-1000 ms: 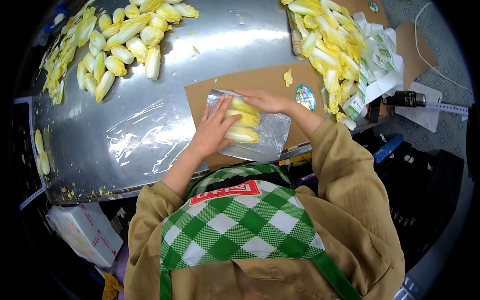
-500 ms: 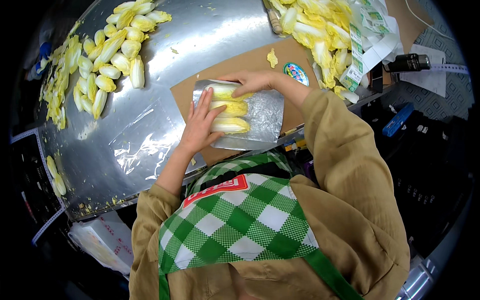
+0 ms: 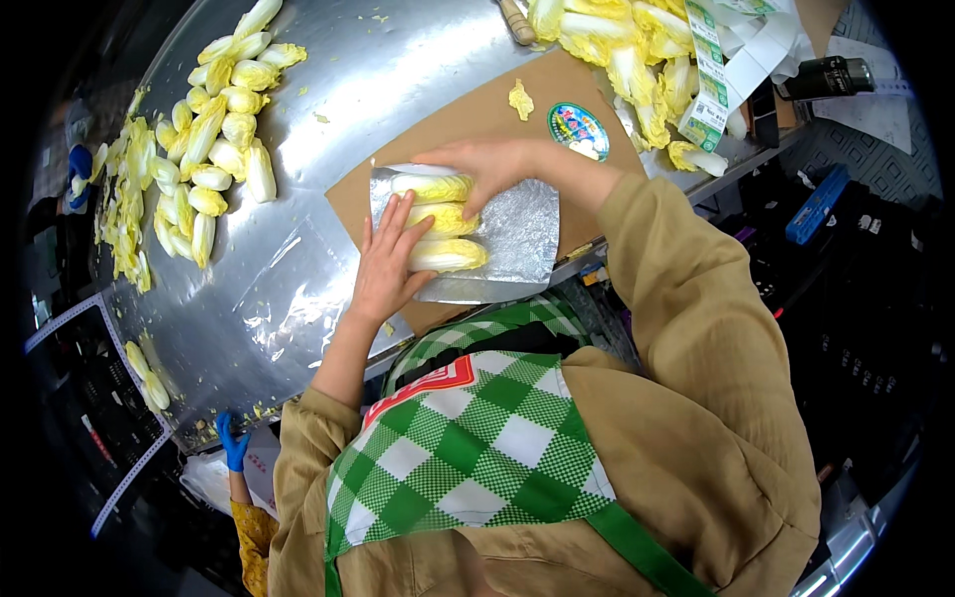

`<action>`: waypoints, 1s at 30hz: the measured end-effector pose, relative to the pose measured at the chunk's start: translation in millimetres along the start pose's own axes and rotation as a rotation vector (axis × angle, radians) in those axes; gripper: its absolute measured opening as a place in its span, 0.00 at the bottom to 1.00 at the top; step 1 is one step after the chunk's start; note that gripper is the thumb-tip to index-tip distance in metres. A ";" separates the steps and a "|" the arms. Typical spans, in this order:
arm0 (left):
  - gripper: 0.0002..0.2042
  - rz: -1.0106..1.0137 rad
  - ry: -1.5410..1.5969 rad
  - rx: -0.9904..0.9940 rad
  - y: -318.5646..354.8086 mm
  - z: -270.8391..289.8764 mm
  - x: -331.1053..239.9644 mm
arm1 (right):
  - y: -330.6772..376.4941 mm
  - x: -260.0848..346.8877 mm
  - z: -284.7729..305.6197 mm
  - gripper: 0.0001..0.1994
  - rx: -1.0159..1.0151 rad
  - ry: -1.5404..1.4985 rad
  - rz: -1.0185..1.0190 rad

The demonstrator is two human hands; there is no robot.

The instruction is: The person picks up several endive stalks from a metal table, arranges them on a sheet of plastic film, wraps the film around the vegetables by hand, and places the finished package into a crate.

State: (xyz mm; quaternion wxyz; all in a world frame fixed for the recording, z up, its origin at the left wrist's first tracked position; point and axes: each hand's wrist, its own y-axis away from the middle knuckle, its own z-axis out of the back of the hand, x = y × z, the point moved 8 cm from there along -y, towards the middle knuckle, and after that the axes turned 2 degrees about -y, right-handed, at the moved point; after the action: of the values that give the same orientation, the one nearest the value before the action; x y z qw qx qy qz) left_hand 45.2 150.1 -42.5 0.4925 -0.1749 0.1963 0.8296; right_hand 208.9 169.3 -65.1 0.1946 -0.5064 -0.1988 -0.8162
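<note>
Three baby napa cabbages (image 3: 448,255), white at the base and yellow at the leaf end, lie side by side on a silver foil-like sheet (image 3: 522,234). My left hand (image 3: 381,269) spans their white ends, fingers over the middle one and thumb by the nearest. From the right, my right hand (image 3: 485,171) curls round the yellow ends, its thumb on the middle cabbage and its fingers beyond the farthest. Both hands hold the row together. Under the sheet is brown cardboard (image 3: 468,114).
Trimmed cabbages (image 3: 239,129) and loose leaves (image 3: 124,199) cover the table's left side. More leaves (image 3: 637,75), label strips (image 3: 708,90) and a wooden handle (image 3: 516,22) lie at the far right. A black bottle (image 3: 826,78) is beyond. Another person's blue-gloved hand (image 3: 233,443) appears lower left.
My right thumb has moved from the farthest cabbage to the middle one, and that hand has shifted toward the yellow ends. A blue-gloved hand has come into view at lower left.
</note>
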 end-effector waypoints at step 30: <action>0.41 0.027 0.016 0.013 1.0 -1.5 2.2 | 2.7 -10.3 -1.6 0.39 0.050 -0.108 -0.048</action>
State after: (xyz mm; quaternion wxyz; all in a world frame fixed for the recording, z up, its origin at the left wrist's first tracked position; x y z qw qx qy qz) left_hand 43.4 150.6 -44.7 0.4809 -0.1754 0.2081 0.8335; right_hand 213.4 167.3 -74.7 0.1767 -0.5397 -0.2412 -0.7870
